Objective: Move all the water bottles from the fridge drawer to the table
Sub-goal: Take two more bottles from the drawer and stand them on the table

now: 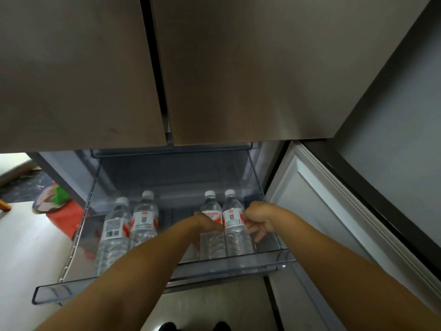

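So the fridge doors (pixel 214 68) up top are both closed and fill most of the view, with the lower door (pixel 317 206) swung open off to the right. Below them the clear fridge drawer (pixel 214 271) is pulled out toward the near side, and all four water bottles are standing in it, none out yet. Two sit together on the left: the far-left bottle (pixel 114 232) and its neighbour (pixel 144 218), touching or close to it. The other two are on the right: the inner right bottle (pixel 211 240) and the outer right bottle (pixel 235 223), side by side.

Both bare arms reach into the drawer. The left hand (pixel 205 223) is wrapped around the inner right bottle at label height, fingers curled on it. The right hand (pixel 259 220) is at the outer right bottle, fingers curled at its side, though honestly I can't tell if it's fully gripping or just touching.

Some red and green stuff (pixel 59 206) lies on the floor to the left.
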Tool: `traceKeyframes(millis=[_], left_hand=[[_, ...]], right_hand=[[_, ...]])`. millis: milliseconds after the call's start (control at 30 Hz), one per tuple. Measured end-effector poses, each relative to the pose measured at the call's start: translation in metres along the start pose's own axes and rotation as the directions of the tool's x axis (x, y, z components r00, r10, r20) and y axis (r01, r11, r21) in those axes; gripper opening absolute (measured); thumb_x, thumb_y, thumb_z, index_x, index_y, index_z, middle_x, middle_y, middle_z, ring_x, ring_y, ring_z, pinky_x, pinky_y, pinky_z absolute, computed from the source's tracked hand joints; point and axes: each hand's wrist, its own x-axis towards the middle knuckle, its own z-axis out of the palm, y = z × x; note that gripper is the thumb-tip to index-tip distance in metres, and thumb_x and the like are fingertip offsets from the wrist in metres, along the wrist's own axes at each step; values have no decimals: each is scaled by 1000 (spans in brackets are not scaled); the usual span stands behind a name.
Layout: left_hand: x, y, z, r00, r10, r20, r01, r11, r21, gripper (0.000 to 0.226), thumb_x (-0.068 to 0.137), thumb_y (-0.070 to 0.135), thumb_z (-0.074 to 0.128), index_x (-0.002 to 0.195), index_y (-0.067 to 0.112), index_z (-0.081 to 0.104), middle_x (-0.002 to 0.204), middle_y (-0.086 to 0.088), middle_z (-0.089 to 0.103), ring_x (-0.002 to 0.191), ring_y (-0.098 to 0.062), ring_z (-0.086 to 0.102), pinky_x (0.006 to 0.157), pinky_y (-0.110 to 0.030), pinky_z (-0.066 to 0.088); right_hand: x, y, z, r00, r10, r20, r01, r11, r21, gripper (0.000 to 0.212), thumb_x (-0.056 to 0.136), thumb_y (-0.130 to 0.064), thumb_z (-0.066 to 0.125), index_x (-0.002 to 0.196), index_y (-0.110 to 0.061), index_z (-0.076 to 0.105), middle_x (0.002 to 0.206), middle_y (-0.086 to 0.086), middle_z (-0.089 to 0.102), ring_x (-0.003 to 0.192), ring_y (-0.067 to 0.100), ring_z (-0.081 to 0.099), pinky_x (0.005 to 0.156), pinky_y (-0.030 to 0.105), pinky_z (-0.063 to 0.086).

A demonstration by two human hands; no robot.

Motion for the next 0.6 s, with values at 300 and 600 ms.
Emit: traceKeyframes(millis=[300,600], left_hand=[[6,-5,-10,998,-45,42,45,999,18,89,74,27,78,145,13,24,136,-19,47,116,-38,55,78,-49,52],[8,-12,-4,987,145,72,-140,988,-70,46,82,17,72,123,11,52,117,-6,59,95,-20,59,63,-27,49]], right_hand=[[31,11,33,988,-44,-146,-19,914,-406,104,81,-45,70,152,-8,3,153,15,28,134,33,39,106,41,40],[28,2,28,986,-114,-118,70,943,-326,76,90,-37,63,147,-8,23,147,14,36,130,29,45,106,37,40]])
